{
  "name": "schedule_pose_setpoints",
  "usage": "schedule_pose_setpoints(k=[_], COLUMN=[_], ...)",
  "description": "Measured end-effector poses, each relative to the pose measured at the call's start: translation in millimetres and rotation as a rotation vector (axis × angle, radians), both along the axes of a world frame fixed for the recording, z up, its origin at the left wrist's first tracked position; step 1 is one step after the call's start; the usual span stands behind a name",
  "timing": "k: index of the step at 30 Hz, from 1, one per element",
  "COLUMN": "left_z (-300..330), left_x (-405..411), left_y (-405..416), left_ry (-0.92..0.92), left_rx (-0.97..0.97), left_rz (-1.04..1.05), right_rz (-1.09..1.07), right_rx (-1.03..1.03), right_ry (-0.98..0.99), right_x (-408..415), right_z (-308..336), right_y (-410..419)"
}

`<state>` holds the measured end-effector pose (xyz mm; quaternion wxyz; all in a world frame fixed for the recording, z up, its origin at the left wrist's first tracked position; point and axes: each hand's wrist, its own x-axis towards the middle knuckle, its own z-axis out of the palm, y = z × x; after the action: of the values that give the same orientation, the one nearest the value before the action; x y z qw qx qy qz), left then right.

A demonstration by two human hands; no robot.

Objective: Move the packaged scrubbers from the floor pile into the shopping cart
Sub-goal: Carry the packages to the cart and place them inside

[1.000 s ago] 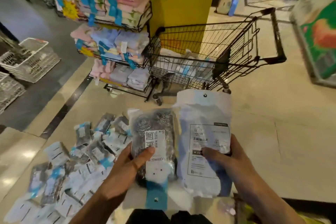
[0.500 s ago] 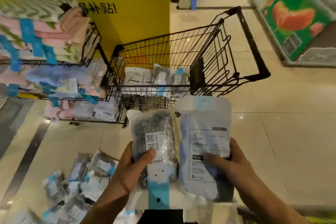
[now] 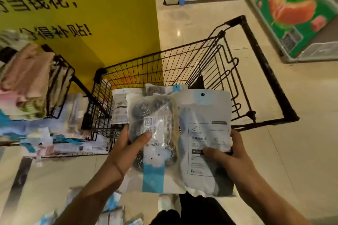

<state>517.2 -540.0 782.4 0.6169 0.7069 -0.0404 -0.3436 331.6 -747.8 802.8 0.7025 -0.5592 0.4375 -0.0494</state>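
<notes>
My left hand (image 3: 128, 151) grips a clear pack of steel-wool scrubbers (image 3: 153, 115) with a blue strip at its bottom, thumb on the front. My right hand (image 3: 230, 159) grips a second, whitish scrubber pack (image 3: 204, 120) with a printed label, thumb across it. Both packs are held upright side by side, just in front of the near edge of the black wire shopping cart (image 3: 182, 62). Several packs (image 3: 119, 106) lie inside the cart. A few packs of the floor pile (image 3: 111, 204) show at the bottom left, mostly hidden by my left arm.
A wire rack of folded towels (image 3: 33, 82) stands left of the cart, against a yellow pillar (image 3: 102, 16). A freezer chest with a green and red picture (image 3: 296, 11) stands at the far right. Bare tiled floor (image 3: 301, 148) lies right of the cart's handle.
The view has moved up and toward the cart. Both hands have carried their packs closer to the cart's near edge. The floor pile has slid almost out of view.
</notes>
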Motion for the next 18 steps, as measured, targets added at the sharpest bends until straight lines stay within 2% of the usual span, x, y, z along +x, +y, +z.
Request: schedule_pose_setpoints(k=[10,14,18], left_z=[-20,-62,-143], left_x=[129,177,231], left_y=[-82,-104,-130], left_ry=[0.092,0.112,0.184], left_rx=[0.205,0.276,0.311], left_rz=[0.108,0.116,0.130], right_rz=[0.051,0.055,0.038], right_rx=[0.055,0.048,0.011], right_ry=[0.049,0.164,0.277], right_x=[160,211,261], right_z=[-37,-84,-161], right_y=[-115,-137,-154])
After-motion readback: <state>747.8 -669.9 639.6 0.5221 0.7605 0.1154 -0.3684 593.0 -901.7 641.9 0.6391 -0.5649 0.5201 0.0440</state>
